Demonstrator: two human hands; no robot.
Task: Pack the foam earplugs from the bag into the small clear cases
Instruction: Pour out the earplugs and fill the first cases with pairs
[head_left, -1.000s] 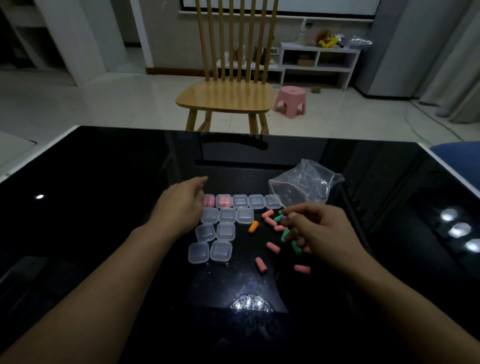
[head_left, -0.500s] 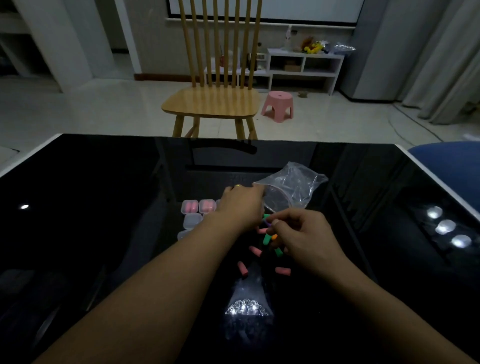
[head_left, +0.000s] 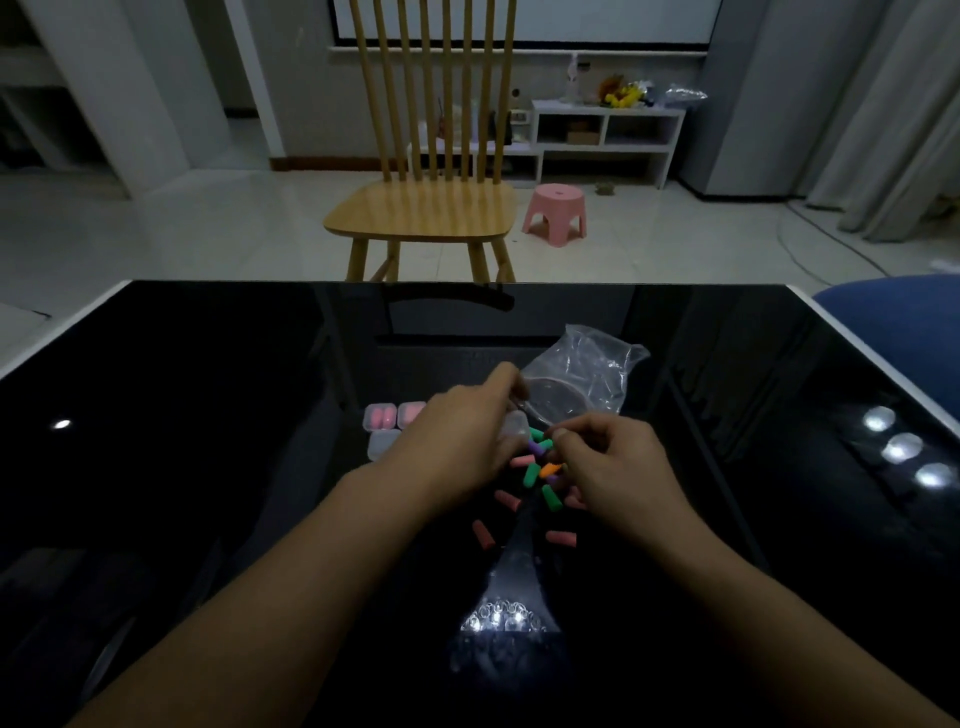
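**Left hand brought across to the loose earplugs**

On the black table (head_left: 208, 467), the left hand (head_left: 457, 447) is being held over the block of small clear cases (head_left: 383, 441), most of which are now being hidden by it; a second ago it was resting at the block's left edge. Its grip is being closed on what looks like one clear case (head_left: 515, 423), though the fingertips are partly hidden. Two filled cases (head_left: 397, 415) with pink plugs are being left at the far left of the block. The right hand (head_left: 613, 478) is being kept over the scattered foam earplugs (head_left: 532, 475), its grip being pinched at the green and purple ones. The bag (head_left: 582, 374) is lying just beyond both hands, seemingly emptied. Judging from this, the hands are being brought together so that a case can be loaded next; most cases are yet to be filled.
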